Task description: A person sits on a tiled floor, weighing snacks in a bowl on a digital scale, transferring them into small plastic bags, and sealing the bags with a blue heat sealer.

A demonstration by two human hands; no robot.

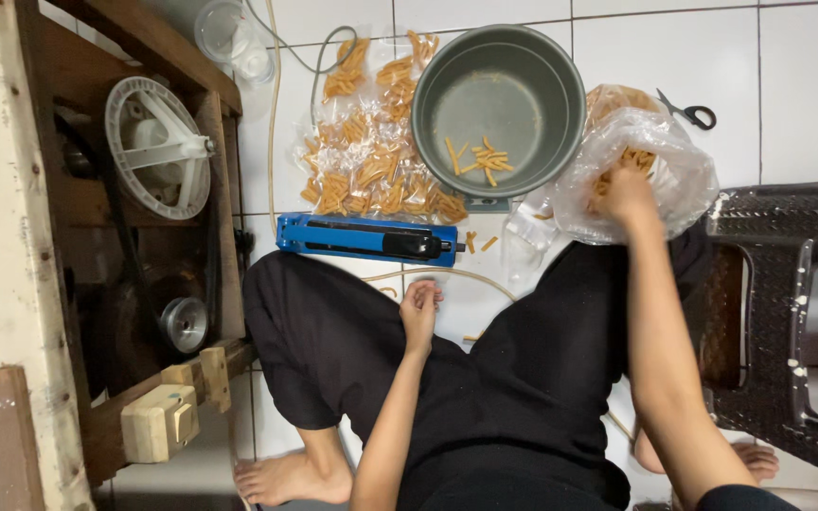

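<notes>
2 hands in my head view: my right hand (625, 192) is plunged into the clear snack bag (660, 161) beside the grey pot (523, 85), fingers curled in, grip unclear. My left hand (419, 312) rests loosely closed on my knee, near the blue sealer (352, 235).

The person wears loose black trousers (352, 350) that end below the knee, and the cloth lies in soft folds across both legs. A black sleeve edge (740, 497) shows at the upper right arm, while both forearms are uncovered, with no watch, ring or band on the left hand (419, 312) or right hand (625, 194). The feet (286, 478) are bare, without socks or shoes.
</notes>
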